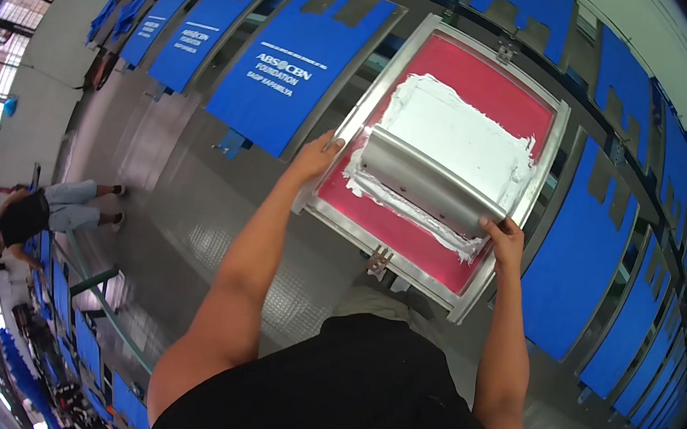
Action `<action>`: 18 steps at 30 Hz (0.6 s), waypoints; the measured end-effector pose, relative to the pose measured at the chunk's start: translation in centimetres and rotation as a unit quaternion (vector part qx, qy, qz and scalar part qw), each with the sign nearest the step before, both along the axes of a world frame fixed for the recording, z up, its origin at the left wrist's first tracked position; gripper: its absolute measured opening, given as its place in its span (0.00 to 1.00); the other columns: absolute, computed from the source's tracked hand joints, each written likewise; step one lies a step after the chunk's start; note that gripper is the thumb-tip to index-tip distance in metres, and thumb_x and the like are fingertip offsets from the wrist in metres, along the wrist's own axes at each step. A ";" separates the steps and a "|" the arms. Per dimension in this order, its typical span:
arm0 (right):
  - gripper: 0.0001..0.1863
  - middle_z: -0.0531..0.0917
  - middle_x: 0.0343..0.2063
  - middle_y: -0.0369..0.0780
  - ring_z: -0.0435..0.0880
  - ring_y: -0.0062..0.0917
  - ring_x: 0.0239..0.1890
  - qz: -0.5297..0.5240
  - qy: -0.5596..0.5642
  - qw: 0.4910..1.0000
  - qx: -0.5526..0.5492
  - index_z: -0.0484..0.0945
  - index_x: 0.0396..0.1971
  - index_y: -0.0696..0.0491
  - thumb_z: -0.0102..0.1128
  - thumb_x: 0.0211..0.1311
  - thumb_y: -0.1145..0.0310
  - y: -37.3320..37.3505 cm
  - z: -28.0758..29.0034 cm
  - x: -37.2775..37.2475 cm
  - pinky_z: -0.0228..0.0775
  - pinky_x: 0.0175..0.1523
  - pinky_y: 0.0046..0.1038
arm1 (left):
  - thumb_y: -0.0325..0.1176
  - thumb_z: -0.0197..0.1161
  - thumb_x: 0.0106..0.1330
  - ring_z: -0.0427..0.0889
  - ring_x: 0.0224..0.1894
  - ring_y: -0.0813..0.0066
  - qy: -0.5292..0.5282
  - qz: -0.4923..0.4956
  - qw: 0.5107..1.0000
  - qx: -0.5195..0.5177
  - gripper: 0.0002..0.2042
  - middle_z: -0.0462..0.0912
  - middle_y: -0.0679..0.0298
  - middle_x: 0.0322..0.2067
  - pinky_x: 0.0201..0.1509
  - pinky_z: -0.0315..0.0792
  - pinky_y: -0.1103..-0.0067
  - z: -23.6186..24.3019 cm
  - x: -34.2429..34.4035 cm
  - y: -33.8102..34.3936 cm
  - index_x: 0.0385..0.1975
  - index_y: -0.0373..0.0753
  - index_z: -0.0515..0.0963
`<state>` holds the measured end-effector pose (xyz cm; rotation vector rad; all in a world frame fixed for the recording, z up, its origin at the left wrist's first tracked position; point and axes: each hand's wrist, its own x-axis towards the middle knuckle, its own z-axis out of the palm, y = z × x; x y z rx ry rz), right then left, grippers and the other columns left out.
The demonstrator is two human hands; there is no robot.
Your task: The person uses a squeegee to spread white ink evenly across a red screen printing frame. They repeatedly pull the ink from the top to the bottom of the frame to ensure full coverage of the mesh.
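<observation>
A silk-screen printing frame [554, 146] with a pale metal rim and red mesh lies at a tilt before me. Thick white ink [456, 134] covers the middle of the mesh, ragged at its borders. A wide metal squeegee [433, 183] rests across the ink, nearer my side. My left hand [316, 157] is closed on the left rim of the frame, thumb on top. My right hand [506, 243] is closed at the right rim, its thumb by the squeegee's right end. The fingers under the rim are hidden.
Blue cut fabric panels lie on boards in a row; the left panel [293, 63] bears white print, the right panel [583, 252] shows none. Metal clamps [379, 259] sit at the frame's ends. Another person [39, 211] works far left, beside more blue panels.
</observation>
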<state>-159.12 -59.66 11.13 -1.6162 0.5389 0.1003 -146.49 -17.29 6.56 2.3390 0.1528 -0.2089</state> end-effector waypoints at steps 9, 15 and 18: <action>0.18 0.83 0.31 0.38 0.79 0.20 0.34 0.002 0.029 1.000 -0.006 0.82 0.38 0.60 0.73 0.44 0.69 0.4 1.1 2.4 0.69 0.43 0.24 | 0.40 0.56 0.70 0.78 0.52 0.68 0.017 0.034 0.982 -0.187 0.23 0.79 0.49 0.50 0.56 0.69 0.76 1.1 -2.5 2.3 0.59 0.31 0.69; 0.19 0.83 0.32 0.38 0.79 0.22 0.37 -0.071 0.017 0.996 -0.061 0.82 0.38 0.59 0.72 0.42 0.70 13.3 -4.5 9.6 0.68 0.47 0.25 | 0.41 0.58 0.69 0.77 0.53 0.65 0.029 -0.036 0.976 -0.213 0.25 0.78 0.45 0.51 0.57 0.69 0.75 -8.5 10.1 12.9 0.57 0.27 0.69; 0.20 0.83 0.34 0.37 0.79 0.22 0.38 -0.100 0.015 0.990 -0.097 0.81 0.40 0.59 0.71 0.42 0.72 10.5 -4.0 6.3 0.68 0.47 0.26 | 0.40 0.59 0.68 0.79 0.52 0.66 -0.017 -0.062 0.968 -0.243 0.23 0.80 0.46 0.49 0.54 0.70 0.75 -9.0 10.1 8.9 0.56 0.28 0.70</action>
